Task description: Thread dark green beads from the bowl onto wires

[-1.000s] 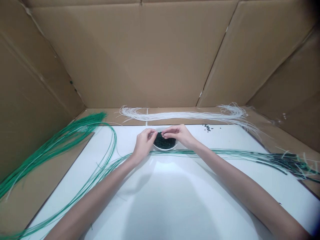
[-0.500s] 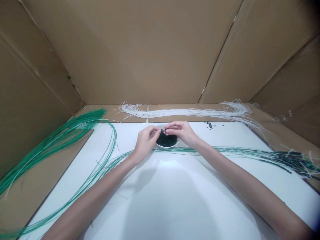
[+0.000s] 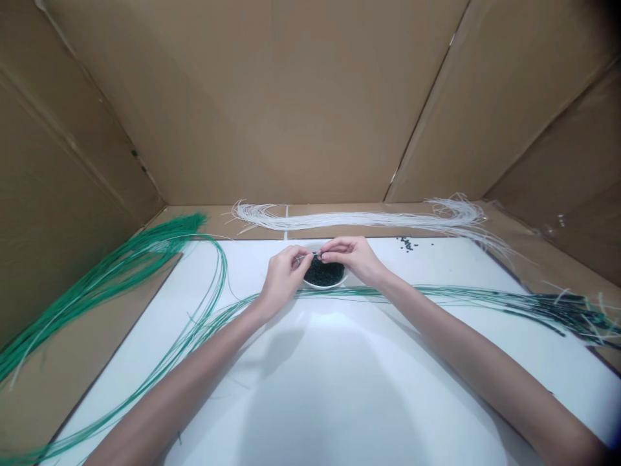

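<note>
Over a white bowl (image 3: 324,287) my two hands meet, fingertips almost touching. My left hand (image 3: 286,275) is closed in a pinch on a thin white string (image 3: 302,257), whose tip points toward the other hand. Thumb and fingers of my right hand (image 3: 353,257) are pressed together at that tip, on what looks like a small dark bead (image 3: 319,256); the fingers hide most of it. Tiny dark green beads (image 3: 324,273) fill the bowl just below.
Green strands (image 3: 194,323) cross the white table behind my forearms, ending at right in dark beaded lengths (image 3: 557,307). A white strand bundle (image 3: 349,220) lies at the back, a green bundle (image 3: 121,265) at left. Loose beads (image 3: 406,244) lie right of the bowl. Cardboard walls (image 3: 291,103) surround everything.
Both hands stay in nearly the same pinch above the bowl. Only a very slight shift of the whole view shows.
</note>
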Demonstrator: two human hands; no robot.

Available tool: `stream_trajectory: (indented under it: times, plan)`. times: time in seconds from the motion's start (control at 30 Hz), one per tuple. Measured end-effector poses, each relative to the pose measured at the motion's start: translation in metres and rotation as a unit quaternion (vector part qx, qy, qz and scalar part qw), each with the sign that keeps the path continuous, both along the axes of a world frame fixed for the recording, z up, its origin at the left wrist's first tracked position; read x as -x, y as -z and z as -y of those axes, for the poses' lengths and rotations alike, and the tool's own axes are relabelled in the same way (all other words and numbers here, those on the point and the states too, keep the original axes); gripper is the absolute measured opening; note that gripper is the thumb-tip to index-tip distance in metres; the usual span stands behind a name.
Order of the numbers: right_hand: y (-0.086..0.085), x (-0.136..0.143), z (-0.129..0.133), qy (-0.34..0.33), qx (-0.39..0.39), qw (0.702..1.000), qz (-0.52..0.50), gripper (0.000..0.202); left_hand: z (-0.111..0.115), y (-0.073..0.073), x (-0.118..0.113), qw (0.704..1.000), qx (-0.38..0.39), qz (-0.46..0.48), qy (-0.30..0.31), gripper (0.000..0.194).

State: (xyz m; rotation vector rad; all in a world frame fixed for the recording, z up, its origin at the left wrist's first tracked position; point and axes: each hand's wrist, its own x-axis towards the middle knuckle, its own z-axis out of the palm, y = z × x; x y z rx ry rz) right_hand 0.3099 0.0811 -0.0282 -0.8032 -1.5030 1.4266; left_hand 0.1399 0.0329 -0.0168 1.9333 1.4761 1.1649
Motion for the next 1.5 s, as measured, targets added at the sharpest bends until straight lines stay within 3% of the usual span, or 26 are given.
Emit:
stream_trajectory:
  times: [0.1,0.17,0.3,0.43,0.53,0.67,0.73,0.8,0.9,1.07,1.3,1.5]
  plan:
    - [-0.005,-0.001,0.000,0.006,-0.015,0.999,0.052,0.018,-0.002,-0.001,0.002,1.000,-0.007,-0.001,-0.013,0.018]
    - [-0.009,-0.002,0.001,0.008,-0.050,0.989,0.139,0.014,-0.004,-0.002,0.005,0.999,-0.015,0.002,-0.029,0.018]
    - [-0.014,0.000,0.007,-0.016,-0.171,0.922,0.348,0.011,-0.008,-0.002,0.010,0.998,-0.019,0.007,-0.054,0.020]
    - [-0.013,0.005,0.013,-0.064,-0.227,0.861,0.450,0.017,-0.008,-0.002,0.011,0.998,-0.017,0.002,-0.053,0.021]
    - [-0.018,0.005,0.014,-0.074,-0.226,0.857,0.457,0.021,-0.007,-0.004,0.011,0.999,-0.012,0.001,-0.051,0.020]
    - [-0.038,-0.013,0.006,-0.066,-0.208,0.892,0.396,0.033,-0.008,-0.006,0.011,0.998,-0.008,0.010,-0.054,0.022]
    - [-0.049,-0.034,-0.003,-0.021,-0.172,0.913,0.368,0.032,-0.008,-0.007,0.011,0.998,-0.008,0.013,-0.056,0.022]
    - [-0.056,-0.061,-0.015,0.064,-0.131,0.922,0.359,0.027,-0.008,-0.008,0.011,0.998,-0.005,0.013,-0.056,0.023]
    - [-0.055,-0.105,-0.032,0.165,-0.084,0.896,0.404,0.024,-0.006,-0.009,0.011,0.998,0.003,0.014,-0.055,0.023]
    - [-0.036,-0.154,-0.050,0.197,-0.055,0.817,0.539,0.020,-0.005,-0.010,0.011,0.998,0.009,0.011,-0.056,0.024]
    - [-0.023,-0.162,-0.058,0.211,-0.069,0.763,0.607,0.014,-0.006,-0.005,0.010,0.999,0.015,0.004,-0.044,0.025]
    - [-0.022,-0.163,-0.062,0.161,-0.074,0.767,0.617,0.021,-0.006,-0.003,0.009,0.999,0.021,-0.005,-0.035,0.023]
